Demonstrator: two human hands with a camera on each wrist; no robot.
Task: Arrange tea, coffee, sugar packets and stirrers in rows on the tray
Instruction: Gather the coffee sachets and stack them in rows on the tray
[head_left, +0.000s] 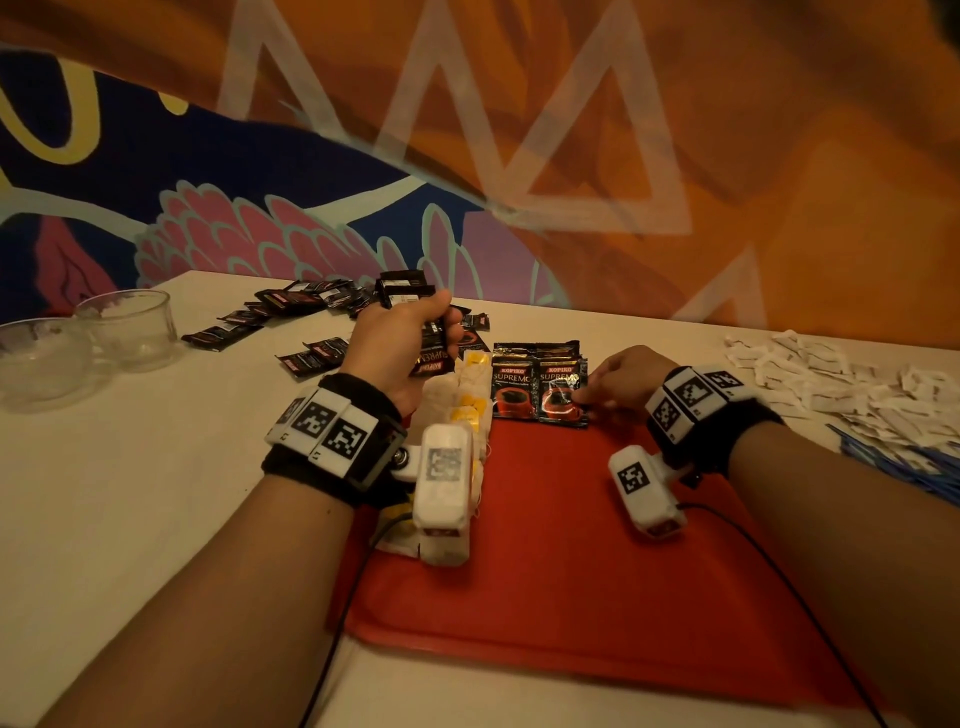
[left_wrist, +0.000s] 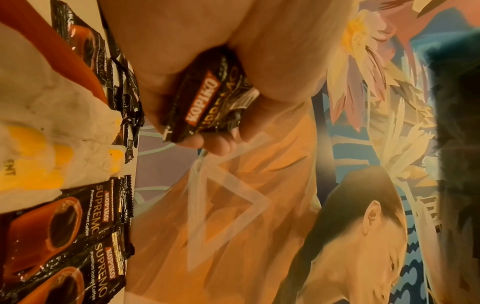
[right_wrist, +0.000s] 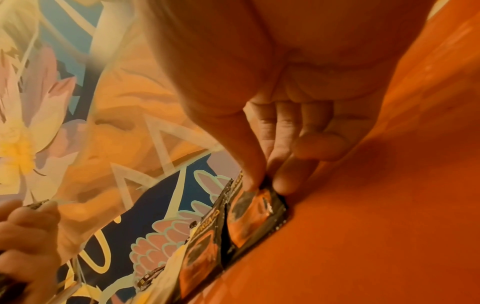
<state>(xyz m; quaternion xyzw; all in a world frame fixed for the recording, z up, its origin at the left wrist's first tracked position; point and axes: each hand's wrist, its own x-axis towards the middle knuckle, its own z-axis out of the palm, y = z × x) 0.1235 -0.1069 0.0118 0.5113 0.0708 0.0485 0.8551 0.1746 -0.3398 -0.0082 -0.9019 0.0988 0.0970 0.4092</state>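
Note:
A red tray (head_left: 561, 561) lies before me on the white table. Along its left side runs a row of white tea bags with yellow tags (head_left: 462, 410). At its far edge lie black Kopiko coffee sachets (head_left: 514, 387) side by side. My right hand (head_left: 618, 387) pinches the right-hand sachet (head_left: 563, 397) between thumb and fingertips (right_wrist: 259, 181), flat on the tray (right_wrist: 376, 226). My left hand (head_left: 405, 343) is raised over the tea bags and grips a bunch of coffee sachets (left_wrist: 207, 98). The placed sachets (left_wrist: 64, 222) and the tea bags (left_wrist: 52, 127) also show in the left wrist view.
Loose coffee sachets (head_left: 311, 301) are scattered at the table's far side. Two glass bowls (head_left: 130, 327) stand at far left. A heap of white sugar packets (head_left: 841, 379) and blue stirrers (head_left: 904, 457) lie at right. A painted wall rises behind the table.

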